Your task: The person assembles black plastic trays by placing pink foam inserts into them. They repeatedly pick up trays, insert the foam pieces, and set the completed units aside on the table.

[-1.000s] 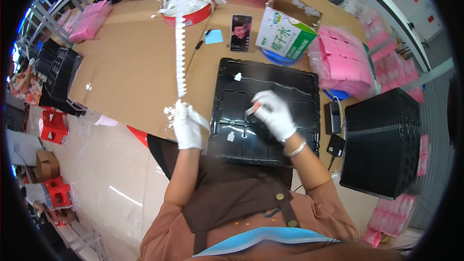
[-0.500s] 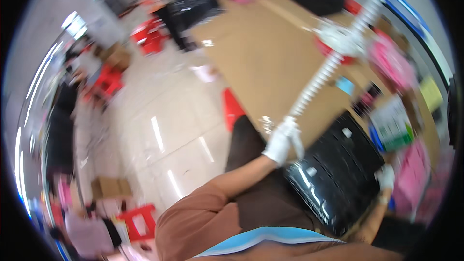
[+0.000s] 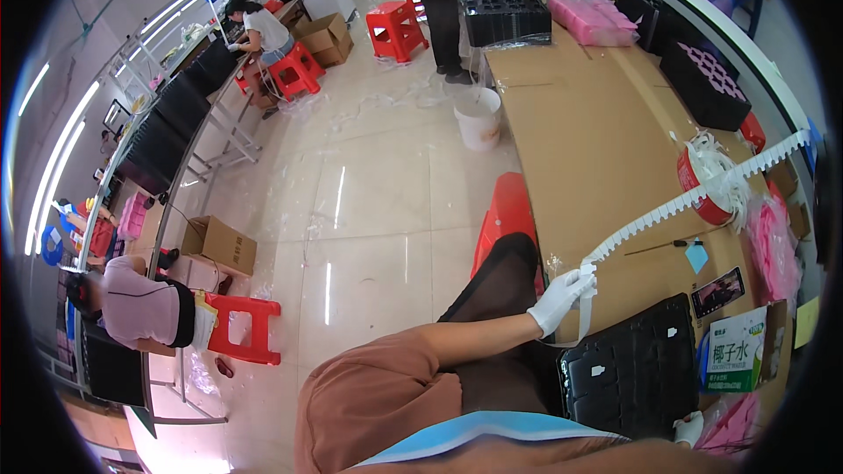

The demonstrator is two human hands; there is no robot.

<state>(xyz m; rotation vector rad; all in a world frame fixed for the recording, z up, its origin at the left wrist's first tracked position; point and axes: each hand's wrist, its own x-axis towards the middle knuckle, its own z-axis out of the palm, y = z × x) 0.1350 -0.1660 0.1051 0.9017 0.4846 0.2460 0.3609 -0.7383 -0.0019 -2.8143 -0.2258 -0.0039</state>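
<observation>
In my gloved left hand [image 3: 562,300] a white toothed strip [image 3: 654,226] is pinched near its lower end. The strip runs up and right over the table, and a smooth white tail [image 3: 585,318] hangs below my fingers. A shiny black plastic tray [image 3: 628,377] with molded compartments rests in front of me, against the table edge, with small white pieces on it. My gloved right hand [image 3: 689,428] is at the tray's lower right edge, fingers curled against it and partly hidden.
The cardboard-covered table [image 3: 571,140] carries a red roll with white strands [image 3: 707,180], a phone [image 3: 718,292], a green-and-white carton [image 3: 736,351] and pink bags [image 3: 773,246]. A red stool [image 3: 507,211] and white bucket [image 3: 479,118] stand left of it. Co-workers [image 3: 145,307] sit further left.
My view has swung, so the room appears shifted. My left hand keeps hold of the strip, which now slants more flatly. A tail of strip now shows below that hand.
</observation>
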